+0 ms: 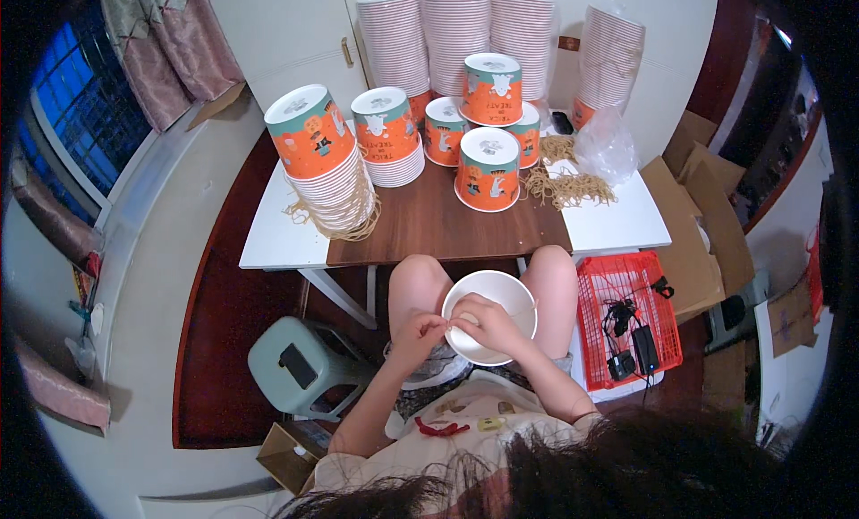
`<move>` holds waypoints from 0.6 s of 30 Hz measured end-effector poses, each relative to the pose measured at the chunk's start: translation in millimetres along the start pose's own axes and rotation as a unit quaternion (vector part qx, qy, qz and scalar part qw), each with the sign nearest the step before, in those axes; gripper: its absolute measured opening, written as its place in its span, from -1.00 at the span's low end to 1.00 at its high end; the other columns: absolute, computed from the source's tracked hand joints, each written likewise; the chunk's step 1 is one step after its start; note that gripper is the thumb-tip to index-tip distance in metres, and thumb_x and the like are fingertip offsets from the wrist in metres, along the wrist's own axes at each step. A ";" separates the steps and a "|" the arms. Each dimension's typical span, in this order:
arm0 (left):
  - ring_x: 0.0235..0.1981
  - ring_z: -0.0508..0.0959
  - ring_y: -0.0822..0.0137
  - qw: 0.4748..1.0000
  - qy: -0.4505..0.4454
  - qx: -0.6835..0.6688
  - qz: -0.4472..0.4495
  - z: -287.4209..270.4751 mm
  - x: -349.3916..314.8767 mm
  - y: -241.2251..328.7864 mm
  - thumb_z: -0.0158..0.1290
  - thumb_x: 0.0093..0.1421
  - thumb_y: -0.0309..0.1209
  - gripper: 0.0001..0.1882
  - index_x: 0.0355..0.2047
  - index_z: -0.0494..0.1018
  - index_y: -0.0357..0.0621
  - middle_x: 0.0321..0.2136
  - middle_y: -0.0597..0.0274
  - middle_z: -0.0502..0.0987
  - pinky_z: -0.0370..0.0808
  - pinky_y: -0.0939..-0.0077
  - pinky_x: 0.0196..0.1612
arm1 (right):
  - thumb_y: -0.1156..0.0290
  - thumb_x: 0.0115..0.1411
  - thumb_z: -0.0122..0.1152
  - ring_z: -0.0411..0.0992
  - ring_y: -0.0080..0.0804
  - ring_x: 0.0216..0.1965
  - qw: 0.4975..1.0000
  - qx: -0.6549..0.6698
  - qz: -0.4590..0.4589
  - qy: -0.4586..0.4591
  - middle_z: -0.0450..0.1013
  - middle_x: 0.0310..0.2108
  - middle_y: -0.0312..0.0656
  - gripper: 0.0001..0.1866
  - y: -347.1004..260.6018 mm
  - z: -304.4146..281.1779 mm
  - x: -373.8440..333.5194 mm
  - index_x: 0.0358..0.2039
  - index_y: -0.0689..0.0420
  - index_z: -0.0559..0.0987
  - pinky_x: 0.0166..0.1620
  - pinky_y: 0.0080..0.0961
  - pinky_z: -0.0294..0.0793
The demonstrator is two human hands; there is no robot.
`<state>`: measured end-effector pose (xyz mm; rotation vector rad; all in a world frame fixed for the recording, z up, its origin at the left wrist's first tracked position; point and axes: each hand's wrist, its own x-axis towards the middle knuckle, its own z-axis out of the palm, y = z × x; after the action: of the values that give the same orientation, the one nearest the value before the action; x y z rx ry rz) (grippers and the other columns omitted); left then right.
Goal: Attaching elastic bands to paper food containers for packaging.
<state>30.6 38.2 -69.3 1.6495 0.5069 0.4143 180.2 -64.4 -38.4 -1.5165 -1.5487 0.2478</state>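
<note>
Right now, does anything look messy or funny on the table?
Yes. The tall stack of orange cups at the left leans sideways. Tan strings lie in a loose tangle at the right of the table. The bowl in the hands looks fine.

Green stool (300, 362) — red basket (626, 291) — cardboard boxes (702, 219).

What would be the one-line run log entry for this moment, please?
left hand: pinching at rim of white paper bucket | right hand: gripping same rim | bucket: on lap, open side up | table: orange bucket stacks, loose cords
</note>
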 end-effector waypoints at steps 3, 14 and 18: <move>-0.46 0.40 0.57 0.999 0.031 -0.020 0.027 1.9 0.1 4.4 -0.02 0.08 -0.50 -0.94 -0.46 0.39 -0.24 -0.47 0.33 0.42 0.36 0.71 -0.39 | 0.37 0.01 0.09 0.37 -0.23 -0.40 0.996 0.065 0.050 -0.042 0.38 -0.49 -0.17 -0.90 -0.6 0.1 0.2 -0.48 0.11 0.45 -0.36 -0.45 0.34; -0.49 0.40 0.58 0.982 0.010 -0.187 -0.025 -4.3 6.5 26.9 -0.06 0.09 -0.51 -0.97 -0.44 0.32 -0.16 -0.54 0.35 0.41 0.35 0.75 -0.42 | 0.42 0.07 0.02 0.41 -0.43 -0.60 0.964 0.178 0.162 -0.109 0.40 -0.54 -0.19 -0.91 3.9 5.6 -3.0 -0.47 0.16 0.42 -0.50 -0.54 0.36; -0.47 0.40 0.59 0.971 0.034 -0.233 -0.035 -7.2 8.1 36.8 -0.05 0.06 -0.56 -0.95 -0.43 0.33 -0.16 -0.52 0.36 0.42 0.35 0.74 -0.38 | 0.42 0.07 0.01 0.41 -0.47 -0.63 0.968 0.164 0.159 -0.100 0.40 -0.56 -0.22 -0.91 4.4 6.1 -3.7 -0.47 0.16 0.42 -0.52 -0.56 0.36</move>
<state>36.8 44.8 -32.0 1.1647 0.4750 0.4964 178.2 -64.0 -46.5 -1.4978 -1.3271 0.8232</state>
